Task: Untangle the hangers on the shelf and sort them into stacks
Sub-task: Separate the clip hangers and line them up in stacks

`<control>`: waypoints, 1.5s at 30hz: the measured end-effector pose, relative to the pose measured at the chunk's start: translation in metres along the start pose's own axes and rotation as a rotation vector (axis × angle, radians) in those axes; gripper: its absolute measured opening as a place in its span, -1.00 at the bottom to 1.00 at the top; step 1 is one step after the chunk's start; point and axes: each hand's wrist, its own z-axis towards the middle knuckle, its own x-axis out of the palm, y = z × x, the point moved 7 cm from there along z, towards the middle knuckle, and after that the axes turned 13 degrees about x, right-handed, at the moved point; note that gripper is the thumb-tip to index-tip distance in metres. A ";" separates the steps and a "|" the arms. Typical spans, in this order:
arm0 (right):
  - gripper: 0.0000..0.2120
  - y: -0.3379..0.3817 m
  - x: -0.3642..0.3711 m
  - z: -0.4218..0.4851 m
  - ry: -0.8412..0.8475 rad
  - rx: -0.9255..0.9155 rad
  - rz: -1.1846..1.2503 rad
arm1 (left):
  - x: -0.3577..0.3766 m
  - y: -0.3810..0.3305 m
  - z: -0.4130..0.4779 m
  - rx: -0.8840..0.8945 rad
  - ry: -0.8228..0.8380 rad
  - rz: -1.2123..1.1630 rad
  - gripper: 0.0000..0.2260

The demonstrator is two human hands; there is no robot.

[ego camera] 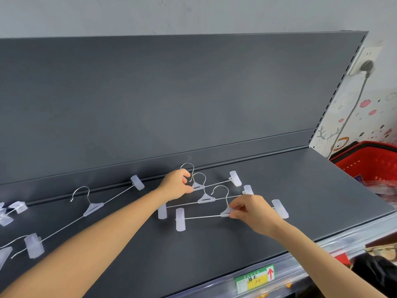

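Observation:
Three clear-plastic clip hangers with metal hooks lie side by side on the dark grey shelf (pixel 300 190). My left hand (pixel 175 184) pinches the neck of the farthest hanger (pixel 235 178) near the back wall. My right hand (pixel 253 209) grips the centre piece of the nearest hanger (pixel 180 219). The middle hanger (pixel 205 198) lies between them, untouched. A separate hanger (pixel 92 208) lies slanted to the left. More tangled hangers (pixel 12 211) sit at the far left edge, partly cut off.
The shelf's upright back panel (pixel 171 93) rises just behind the hangers. A red basket (pixel 369 162) stands beyond the shelf's right end. A price label strip (pixel 255 278) runs along the front edge. A wall socket with a cable (pixel 367 67) is at the upper right.

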 end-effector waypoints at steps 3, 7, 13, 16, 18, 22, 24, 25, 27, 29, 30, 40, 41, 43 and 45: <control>-0.80 0.002 0.004 0.000 0.013 -0.018 -0.043 | -0.005 -0.013 -0.015 0.129 -0.014 0.161 -0.79; -0.84 0.005 0.005 0.000 0.015 -0.042 -0.078 | 0.004 -0.015 -0.032 0.094 0.159 0.325 -0.80; -0.88 0.013 0.009 0.005 0.020 -0.088 -0.049 | 0.010 -0.009 -0.032 0.053 0.138 0.363 -0.77; -0.85 0.021 0.013 0.005 0.016 -0.129 -0.075 | 0.011 -0.008 -0.032 0.042 0.096 0.373 -0.76; -0.88 0.023 0.016 0.005 0.018 -0.137 -0.076 | 0.011 -0.008 -0.032 0.035 0.084 0.370 -0.75; -0.89 0.024 0.018 0.004 0.028 -0.141 -0.074 | 0.008 -0.007 -0.031 0.070 0.041 0.311 -0.83; -0.89 0.023 0.018 0.006 0.049 -0.136 -0.063 | 0.002 -0.006 -0.029 0.117 -0.007 0.254 -0.89; -0.90 0.021 0.018 0.007 0.059 -0.130 -0.057 | -0.001 -0.004 -0.028 0.127 -0.022 0.230 -0.90; -0.92 0.017 0.017 0.009 0.083 -0.126 -0.051 | -0.003 0.003 -0.026 0.118 0.001 0.208 -0.86; -0.93 0.017 0.017 0.009 0.099 -0.149 -0.054 | -0.002 0.007 -0.026 0.116 0.049 0.174 -0.84; -0.92 0.017 0.016 0.009 0.099 -0.160 -0.056 | -0.002 0.007 -0.027 0.124 0.059 0.149 -0.82; -0.84 0.016 0.018 0.018 0.063 -0.203 -0.108 | 0.007 -0.001 -0.025 0.199 0.100 0.182 -0.90; -0.84 0.017 0.018 0.018 0.060 -0.207 -0.111 | 0.007 -0.001 -0.025 0.206 0.098 0.183 -0.92; -0.83 0.019 0.019 0.018 0.057 -0.217 -0.117 | 0.007 -0.003 -0.024 0.220 0.096 0.186 -0.94; -0.80 0.022 0.020 0.018 0.061 -0.231 -0.138 | 0.007 -0.003 -0.024 0.223 0.098 0.180 -0.94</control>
